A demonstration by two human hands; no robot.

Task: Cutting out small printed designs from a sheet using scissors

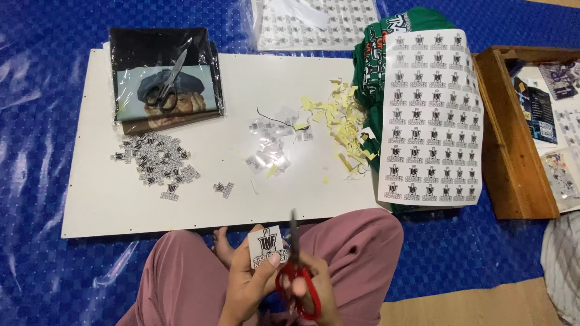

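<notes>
Sticker trimmed over the lap

Left hand (251,284) pinches a small sticker (266,244); right hand (314,287), just beside it, grips red scissors (296,274), blades pointing up along the sticker's right edge.

White sticker (266,245) upright – red-handled scissors (297,279) touching (blades up).

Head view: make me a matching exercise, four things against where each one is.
Things:
1. red-handled scissors
2. black-handled scissors
3. pile of cut-out stickers
4. uncut sticker sheet

Places:
A. loose on the left part of the white board
B. in the right hand, blades pointing up
C. lying over the green cloth stack at the board's right end
D. on the plastic-wrapped picture at the board's far left corner

Pairs: 1-B, 2-D, 3-A, 4-C
</notes>
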